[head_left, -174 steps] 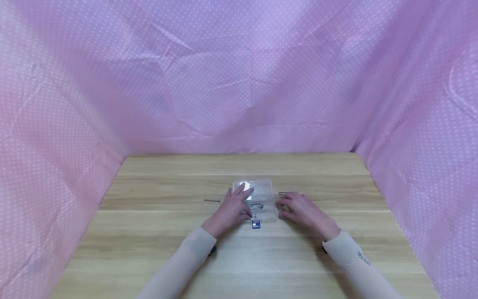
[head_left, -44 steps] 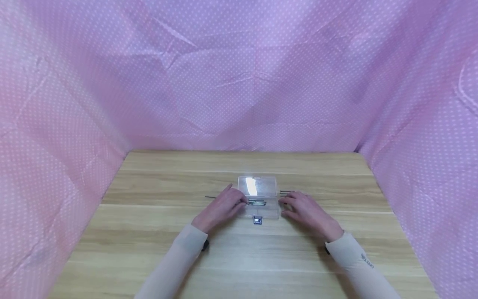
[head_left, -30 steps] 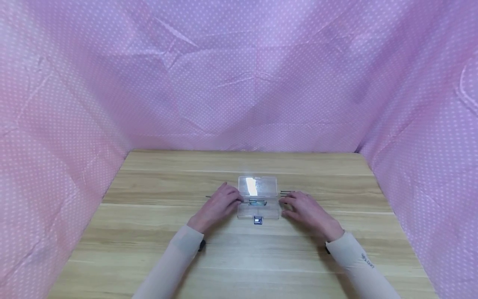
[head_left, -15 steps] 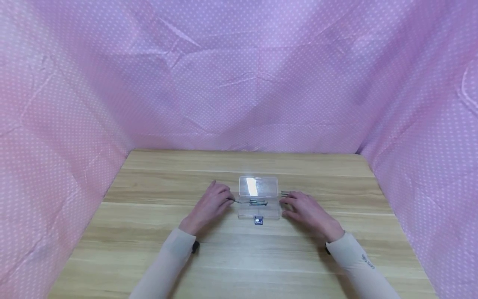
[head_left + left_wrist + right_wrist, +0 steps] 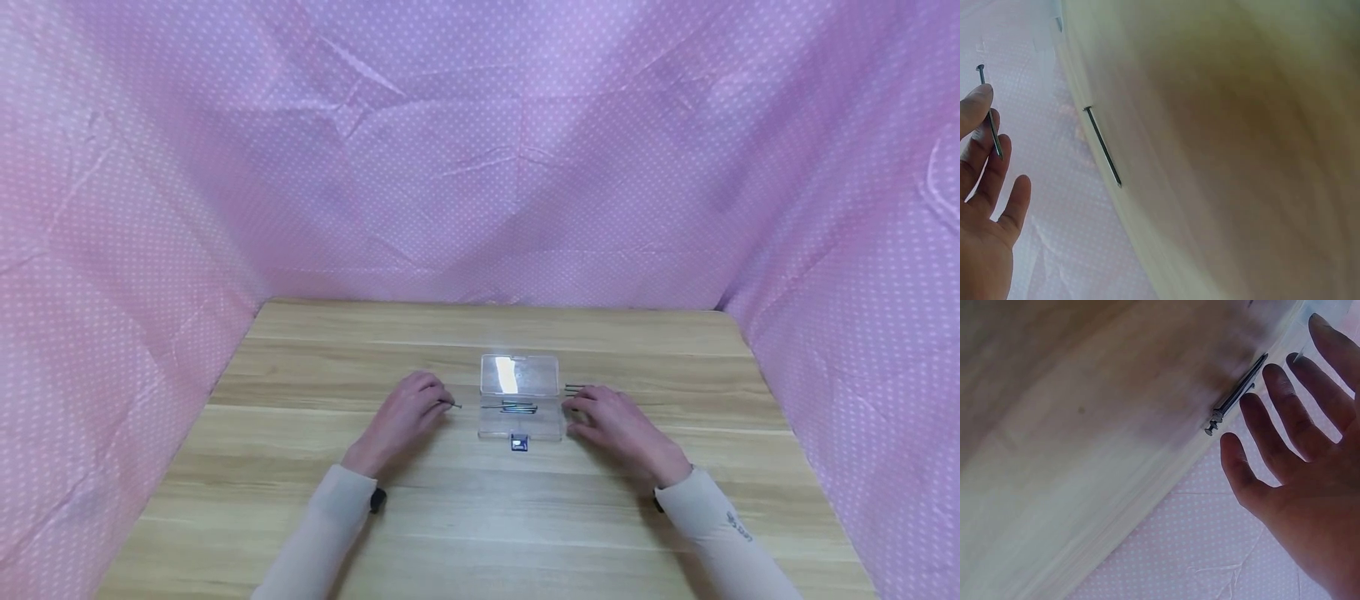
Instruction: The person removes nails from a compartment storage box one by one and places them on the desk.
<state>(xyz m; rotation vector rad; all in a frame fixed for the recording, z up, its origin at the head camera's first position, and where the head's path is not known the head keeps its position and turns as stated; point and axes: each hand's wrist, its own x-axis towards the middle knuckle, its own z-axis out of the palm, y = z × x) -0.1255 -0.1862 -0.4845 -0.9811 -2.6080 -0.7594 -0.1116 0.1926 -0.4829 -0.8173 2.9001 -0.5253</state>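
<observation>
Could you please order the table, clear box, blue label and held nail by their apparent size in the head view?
Table
Clear box
Blue label
Nail in the left hand, judged by the end that shows

Pale wood grain runs side to side along the counter [image 5: 480, 533], and around it stands the cloth [image 5: 480, 167], pink-purple, white-dotted, walling in the back and both flanks, creased, palest over at left!

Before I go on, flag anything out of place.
No damage shows. One loose nail lies on the table near the left hand, and some nails lie by the right hand; they look stray because others rest in the clear box.
</observation>
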